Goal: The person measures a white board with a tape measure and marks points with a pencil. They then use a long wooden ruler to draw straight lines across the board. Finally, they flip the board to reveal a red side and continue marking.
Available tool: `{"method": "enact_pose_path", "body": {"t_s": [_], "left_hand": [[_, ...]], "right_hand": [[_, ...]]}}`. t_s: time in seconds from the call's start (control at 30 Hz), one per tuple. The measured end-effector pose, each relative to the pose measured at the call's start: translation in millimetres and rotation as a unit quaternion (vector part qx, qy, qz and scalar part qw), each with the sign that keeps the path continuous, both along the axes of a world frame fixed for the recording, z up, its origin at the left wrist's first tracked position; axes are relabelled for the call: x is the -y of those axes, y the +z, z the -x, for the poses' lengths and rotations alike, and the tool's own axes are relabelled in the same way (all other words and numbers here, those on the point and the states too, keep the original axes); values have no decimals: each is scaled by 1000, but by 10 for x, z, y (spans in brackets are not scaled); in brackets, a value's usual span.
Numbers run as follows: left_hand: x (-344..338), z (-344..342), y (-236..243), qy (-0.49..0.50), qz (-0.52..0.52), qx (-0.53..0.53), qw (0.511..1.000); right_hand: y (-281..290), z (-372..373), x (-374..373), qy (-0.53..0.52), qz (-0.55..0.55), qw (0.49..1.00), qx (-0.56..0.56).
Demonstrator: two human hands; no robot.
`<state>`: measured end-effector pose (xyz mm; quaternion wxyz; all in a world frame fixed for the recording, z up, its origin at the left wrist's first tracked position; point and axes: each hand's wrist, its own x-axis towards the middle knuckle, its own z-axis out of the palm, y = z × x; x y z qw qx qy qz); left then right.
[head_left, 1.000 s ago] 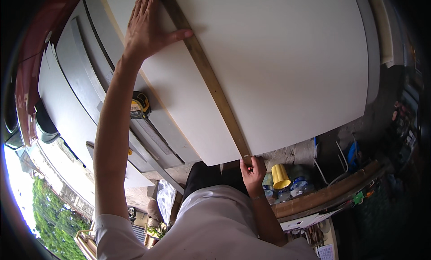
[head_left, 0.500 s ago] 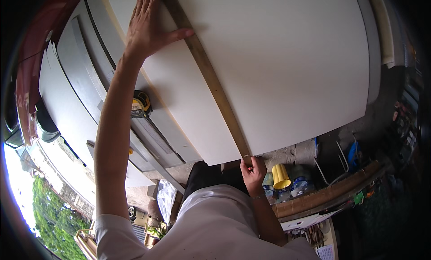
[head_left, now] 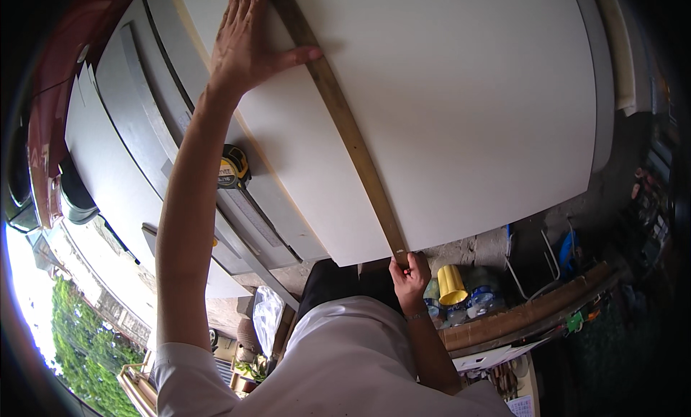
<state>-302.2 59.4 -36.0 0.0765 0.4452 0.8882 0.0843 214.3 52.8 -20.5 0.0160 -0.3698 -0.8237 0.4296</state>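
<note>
Head view | wooden strip [head_left: 354, 148] on white sheet [head_left: 475, 115], long axis 11-to-5 o'clock | right hand [head_left: 412, 277] pinching its 5 o'clock end | left hand [head_left: 248, 50] splayed, thumb on strip toward 11 o'clock

Found broad free room over the white board [head_left: 475, 115] right of the wooden strip [head_left: 360, 158], with an open pass across the strip's middle, between the left hand [head_left: 248, 53] and the right hand [head_left: 409, 277]; met the left forearm [head_left: 188, 215] as a long barrier leftward, with the tape measure [head_left: 234, 169] just beside it; had little room below the board's near edge, hemmed in by the white shirt [head_left: 353, 345]; met the yellow cup [head_left: 452, 284] and bottles [head_left: 482, 300] right of the right hand
</note>
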Motion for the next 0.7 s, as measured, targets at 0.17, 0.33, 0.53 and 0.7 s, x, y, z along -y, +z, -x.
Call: {"method": "enact_pose_path", "body": {"t_s": [0.17,0.33,0.53,0.7], "left_hand": [[-10,44,-77,-57,-106,-68,990],[22,17,-88,-31,-112,-38,992],[7,34,-76,-45,-117,-42,991],[10,31,-71,-48,-115,-49,991]], "right_hand": [[13,76,-14,-34,-4,999,4],[2,35,29,-36,-28,999,21],[-50,-95,65,-29,-3,998,58],[-74,-121,88,-24,-27,998,46]]}}
